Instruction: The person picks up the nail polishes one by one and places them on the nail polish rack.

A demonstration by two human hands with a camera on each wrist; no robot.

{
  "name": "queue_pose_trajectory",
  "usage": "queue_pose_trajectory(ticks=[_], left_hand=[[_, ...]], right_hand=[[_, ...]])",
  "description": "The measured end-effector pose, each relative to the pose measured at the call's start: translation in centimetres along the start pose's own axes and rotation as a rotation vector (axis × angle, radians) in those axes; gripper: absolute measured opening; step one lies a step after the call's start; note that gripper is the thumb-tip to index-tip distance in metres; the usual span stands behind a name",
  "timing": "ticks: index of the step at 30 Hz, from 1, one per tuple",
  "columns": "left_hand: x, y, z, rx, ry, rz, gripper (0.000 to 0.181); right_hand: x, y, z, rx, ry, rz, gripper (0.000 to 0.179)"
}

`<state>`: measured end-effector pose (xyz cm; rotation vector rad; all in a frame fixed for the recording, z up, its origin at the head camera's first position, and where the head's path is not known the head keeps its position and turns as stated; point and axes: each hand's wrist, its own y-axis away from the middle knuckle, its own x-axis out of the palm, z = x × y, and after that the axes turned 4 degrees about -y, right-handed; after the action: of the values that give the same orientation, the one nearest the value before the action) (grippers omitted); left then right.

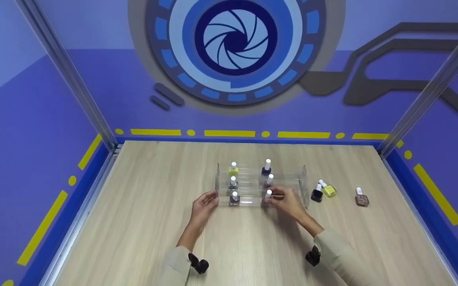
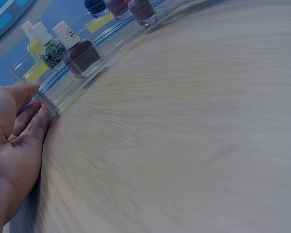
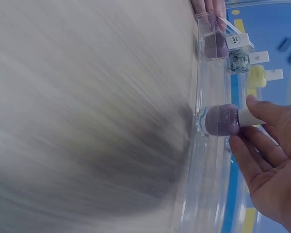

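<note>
At the front step of the clear rack [image 1: 247, 198]: purple bottle [image 3: 222, 120] pinched

Tabletop [image 1: 245, 246] spreads broadly before the rack; three loose bottles [image 1: 328, 191] lie beyond its right edge. The right hand [image 1: 286, 202], angled inward, pinches the bottle's white cap [image 3: 246, 118]. The left hand [image 1: 204, 207] touches the left end; whether it pinches, I cannot tell.

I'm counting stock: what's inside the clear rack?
Six bottles, in three rows of two. In the head view, the right hand covers part of the front right bottle; that part can't be seen there.
</note>
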<state>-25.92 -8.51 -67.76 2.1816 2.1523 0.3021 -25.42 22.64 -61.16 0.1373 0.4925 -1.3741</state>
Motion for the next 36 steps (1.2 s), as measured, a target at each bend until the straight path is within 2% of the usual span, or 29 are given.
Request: queue_pose_trajectory(ticks=[3, 6, 12, 19, 24, 30, 36], left_hand=[[0.1, 0.0, 0.1, 0.005, 0.01, -0.001, 0.043], [0.2, -0.1, 0.2, 0.008, 0.01, 0.001, 0.043], [0.5, -0.3, 0.3, 0.015, 0.013, -0.002, 0.043], [0.7, -0.8, 0.0, 0.026, 0.008, -0.002, 0.045], [0.6, -0.8, 0.0, 0.017, 0.01, -0.009, 0.045], [0.6, -0.7, -0.1, 0.019, 0.005, -0.009, 0.044], [0.2, 0.1, -0.2, 0.024, -0.004, -0.002, 0.044]], right_hand=[[-0.9, 0.3, 0.1, -0.023, -0.004, 0.028, 0.032], [-2.3, 0.7, 0.2, -0.023, 0.035, 0.028, 0.026], [-7.3, 1.3, 0.2, 0.01, 0.177, -0.079, 0.013], [-14.9, 0.7, -1.6, 0.139, 0.286, -0.259, 0.017], [-18.9, 1.4, -3.5, 0.298, 0.331, -0.353, 0.027], [-21.3, 2.5, -5.7, 0.449, 0.466, -0.411, 0.033], [-20.8, 3.6, -8.1, 0.58, 0.489, -0.353, 0.051]])
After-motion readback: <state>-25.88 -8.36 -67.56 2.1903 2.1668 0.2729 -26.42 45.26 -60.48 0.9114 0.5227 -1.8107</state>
